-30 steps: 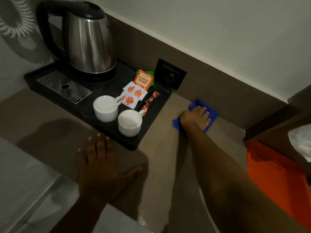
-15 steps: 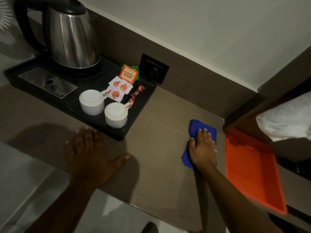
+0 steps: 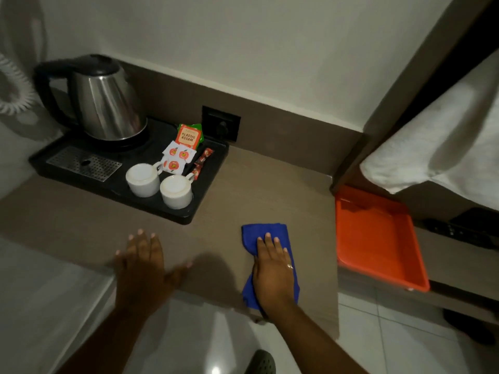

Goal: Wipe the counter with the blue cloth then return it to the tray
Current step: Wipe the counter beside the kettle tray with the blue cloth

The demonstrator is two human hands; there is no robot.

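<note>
At nine o'clock a coiled white cord (image 3: 12, 85) hangs by the wall. Next to it sits a black tray (image 3: 67, 168) with a shiny metal kettle (image 3: 108, 106), a metal grille (image 3: 83, 163), two round white cups (image 3: 159, 183) and some small paper tea packets (image 3: 186, 144). A dark wall socket (image 3: 221, 126) is just behind it, near twelve o'clock.

The left hand (image 3: 143, 268) lies flat on the worktop (image 3: 270, 193) at about seven o'clock. Its grip is spread wide and holds nothing.

The right hand (image 3: 272, 273) is near the middle, at about six o'clock. It presses flat on the blue cloth (image 3: 266, 233), fingers (image 3: 267, 241) close together, not pinching it. The cloth looks soft and fuzzy and is folded long. It lies on the worktop near the front edge, and its near end reaches that edge.

I think the wiping is in full swing. The brown worktop looks smooth and dull, and I cannot tell which parts are clean.

At three o'clock is the orange tray (image 3: 378, 238), smooth plastic with low walls and nothing in it. The cloth is well apart from it, so putting it back is not yet done. Above the tray hangs a soft white towel (image 3: 442, 147).
</note>
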